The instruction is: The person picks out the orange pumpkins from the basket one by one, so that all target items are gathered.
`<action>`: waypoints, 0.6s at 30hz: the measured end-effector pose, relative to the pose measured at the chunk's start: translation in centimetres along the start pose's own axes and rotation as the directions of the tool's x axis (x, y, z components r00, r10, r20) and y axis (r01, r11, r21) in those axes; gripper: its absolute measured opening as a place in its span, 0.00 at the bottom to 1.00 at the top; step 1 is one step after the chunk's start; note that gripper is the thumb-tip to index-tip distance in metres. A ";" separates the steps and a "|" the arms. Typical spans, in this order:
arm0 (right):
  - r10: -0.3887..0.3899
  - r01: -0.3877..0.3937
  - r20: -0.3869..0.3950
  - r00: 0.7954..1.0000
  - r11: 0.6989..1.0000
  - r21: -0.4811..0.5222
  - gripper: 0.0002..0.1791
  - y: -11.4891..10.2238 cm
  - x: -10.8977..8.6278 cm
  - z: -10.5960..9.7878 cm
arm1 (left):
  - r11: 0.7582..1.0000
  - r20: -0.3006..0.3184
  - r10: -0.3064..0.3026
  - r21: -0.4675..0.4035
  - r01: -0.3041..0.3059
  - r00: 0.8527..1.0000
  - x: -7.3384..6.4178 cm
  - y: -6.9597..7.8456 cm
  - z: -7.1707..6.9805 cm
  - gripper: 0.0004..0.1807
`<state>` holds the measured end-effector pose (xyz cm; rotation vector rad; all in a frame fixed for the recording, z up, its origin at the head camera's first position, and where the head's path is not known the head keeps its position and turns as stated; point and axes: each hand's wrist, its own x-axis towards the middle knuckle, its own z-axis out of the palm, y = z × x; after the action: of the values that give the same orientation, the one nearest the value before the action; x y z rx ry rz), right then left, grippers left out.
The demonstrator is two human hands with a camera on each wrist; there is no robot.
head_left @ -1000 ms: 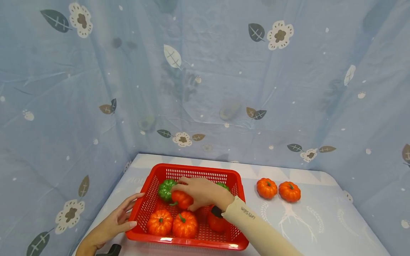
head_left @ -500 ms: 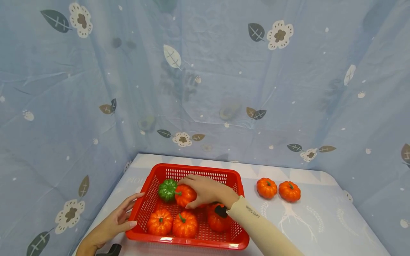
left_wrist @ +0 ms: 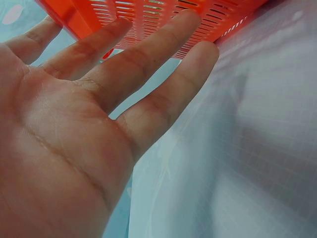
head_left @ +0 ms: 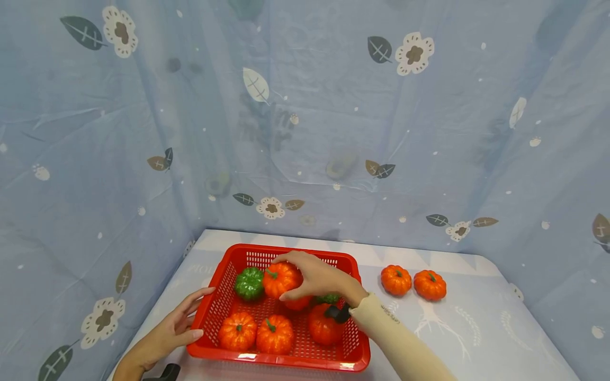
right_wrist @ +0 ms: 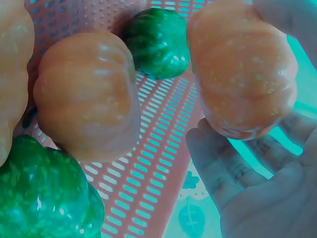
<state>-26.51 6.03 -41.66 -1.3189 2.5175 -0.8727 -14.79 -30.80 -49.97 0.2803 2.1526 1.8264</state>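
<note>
On my remote feed, at the lower left of the head view, I saw the left grip (head_left: pixel 169 328) released, fingers extended against the red basket (head_left: pixel 295 361). Inside, at the basket's upper left, sat a green pumpkin (head_left: pixel 249 284); below it lay the front-left pumpkin (head_left: pixel 238 331) and the front-middle pumpkin (head_left: pixel 275 335), both orange. Right of the green one, the right grip (head_left: pixel 316 275) clasped the raised orange pumpkin (head_left: pixel 278 280), thumb and fingers curled round it. That pumpkin had risen and edged rightward over the last half second, so I judged it lifted free, with its handling unfinished. At the basket's lower right I had the front-right pumpkin (head_left: pixel 325 325); farther right, two orange pumpkins (head_left: pixel 396 280) rested unmoved on the surface (head_left: pixel 500 307).
</note>
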 end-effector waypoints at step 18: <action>0.112 -0.087 -0.142 0.984 0.981 0.173 0.41 1.5 -4.2 -2.8 | 0.999 -0.025 -0.031 0.011 0.031 0.999 0.3 -0.4 -0.2 0.44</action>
<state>-26.17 11.24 -40.70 -1.1040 2.5299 -1.1725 -15.06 -30.92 -50.39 0.2273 2.1722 1.8101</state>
